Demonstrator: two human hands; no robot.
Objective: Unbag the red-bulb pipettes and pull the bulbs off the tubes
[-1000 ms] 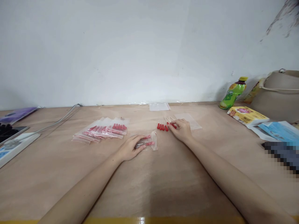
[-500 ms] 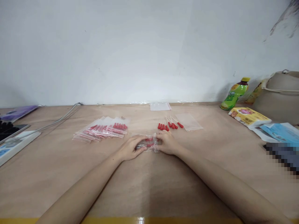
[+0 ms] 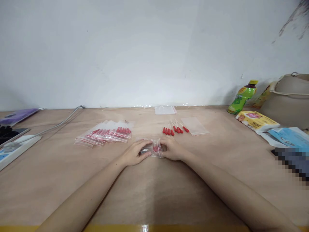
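A clear plastic bag [image 3: 154,152] with red-tipped pieces inside lies on the table between my two hands. My left hand [image 3: 137,153] grips its left end with thumb and fingers. At the other end, my right hand [image 3: 171,149] pinches the bag near its opening. Just beyond my right hand, several red-tipped sticks [image 3: 179,130] rest in a loose group, beside flat clear bags [image 3: 195,126]. Left of centre, a fanned pile of filled bags [image 3: 102,135] shows red tips through the plastic. Another clear bag [image 3: 165,110] lies near the wall.
On the right are a green bottle [image 3: 242,98], a yellow pack [image 3: 257,120], a blue packet [image 3: 288,137], a dark pixelated object [image 3: 291,162] and a beige bag [image 3: 286,101]. A power strip [image 3: 20,149] with a grey cable [image 3: 62,123] is at left.
The red tips inside the held bag have shifted or become more covered, now showing mainly near my right fingers. Both hands stay nearly in place.
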